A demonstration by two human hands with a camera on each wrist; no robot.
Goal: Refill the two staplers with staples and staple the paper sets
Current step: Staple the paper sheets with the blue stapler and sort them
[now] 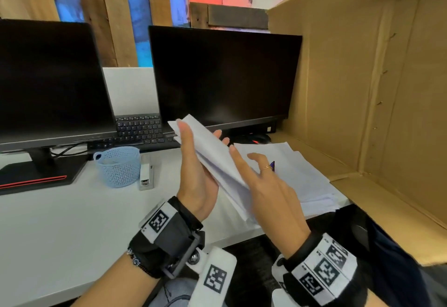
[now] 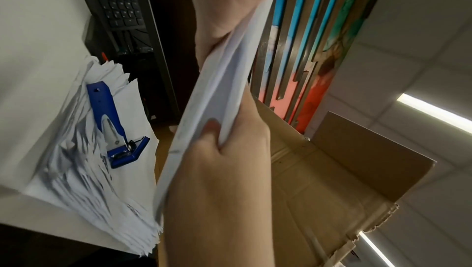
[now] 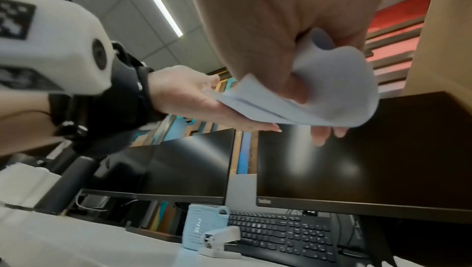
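Clasping one paper set (image 1: 211, 154), left hand (image 1: 196, 182) and right hand (image 1: 272, 198) both grip it.

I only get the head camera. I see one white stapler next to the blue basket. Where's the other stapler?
Observer: The left wrist view shows a blue stapler lying on top of the loose paper stack.
Operator: Is it shut?
Observer: No, it looks swung open, with the metal inside showing.
Operator: Where's the right thumb hiding?
Observer: In the right wrist view, the right hand has its thumb tucked under the paper set, pinching the curled sheets.
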